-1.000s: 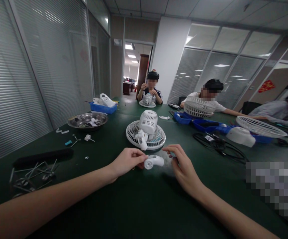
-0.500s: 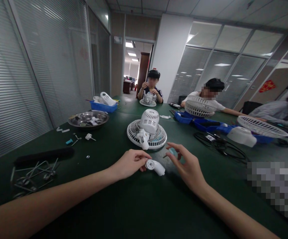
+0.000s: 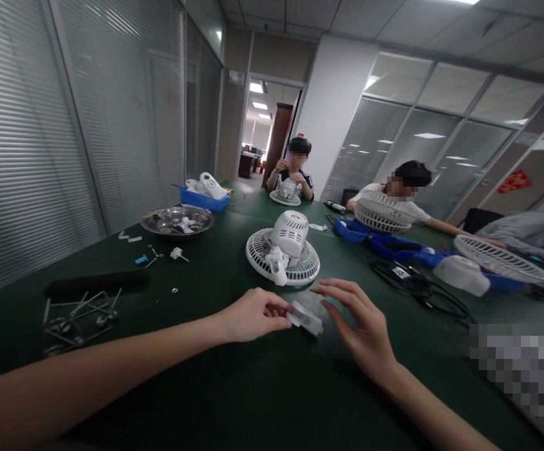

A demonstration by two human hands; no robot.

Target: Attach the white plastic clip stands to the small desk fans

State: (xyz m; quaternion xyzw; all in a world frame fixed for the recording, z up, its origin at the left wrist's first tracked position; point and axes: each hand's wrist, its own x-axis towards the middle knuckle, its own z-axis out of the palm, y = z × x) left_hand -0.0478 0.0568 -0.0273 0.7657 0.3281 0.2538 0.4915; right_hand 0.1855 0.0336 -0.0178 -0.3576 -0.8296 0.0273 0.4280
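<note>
My left hand pinches one end of a curved white plastic part, slightly blurred, just above the table. Close to its right, my right hand has thumb and fingers curled round a small teal-headed screw, mostly hidden now; only a thin tip shows by the fingertips. The right hand is apart from the white part. Just beyond both hands, a white fan head with its motor housing lies on a round grille.
At left are a metal bowl of small parts, a blue screw, bent metal wires and a black rod. Black cables, blue trays and fan grilles are at right. Several people sit around the table.
The white part has turned in my left hand, its round socket no longer facing me. My right hand has rotated, hiding the teal head. The view has shifted slightly left.
</note>
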